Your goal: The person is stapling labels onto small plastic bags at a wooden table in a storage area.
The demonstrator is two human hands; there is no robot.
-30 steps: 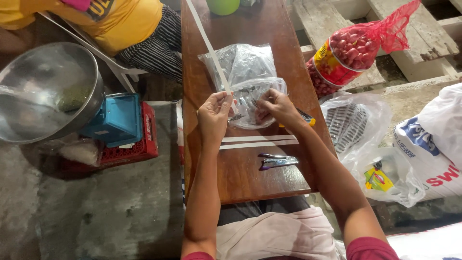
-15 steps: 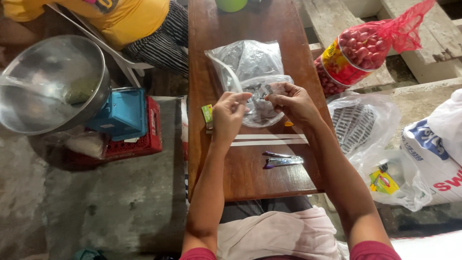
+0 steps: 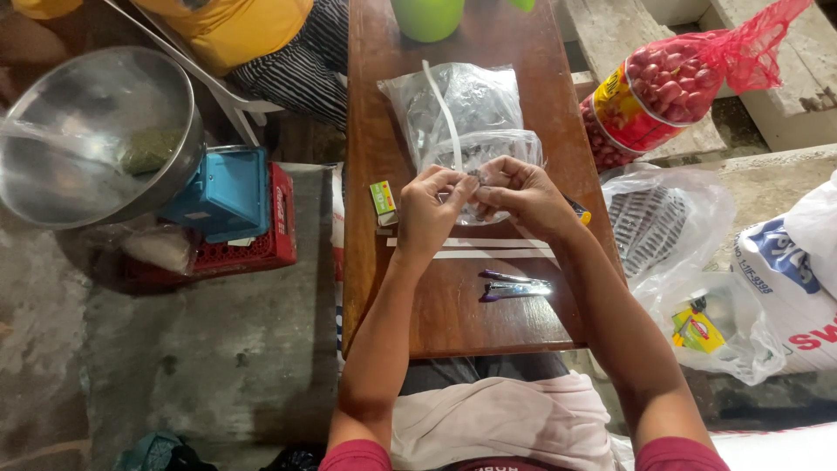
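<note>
Both my hands meet over a narrow wooden table (image 3: 384,296). My left hand (image 3: 432,209) and my right hand (image 3: 519,192) pinch the mouth of a small clear plastic bag (image 3: 488,148) with dark contents. A bigger clear bag (image 3: 453,100) lies just behind it, with a white strip draped across it. Two white strips (image 3: 488,249) lie flat on the wood under my wrists. A small stapler (image 3: 514,286) rests nearer to me. A little green and yellow box (image 3: 382,199) sits left of my left hand.
A red mesh sack of small red onions (image 3: 663,87) leans at the right. Plastic bags (image 3: 671,227) and a white sack (image 3: 802,270) lie below it. At left, a metal bowl (image 3: 87,131) sits on a blue scale (image 3: 227,192). A person in yellow (image 3: 235,26) sits at the far left. A green cup (image 3: 427,16) stands at the table's far end.
My hands have drawn together from the bag's two sides to its middle, closing its mouth between the fingers.
</note>
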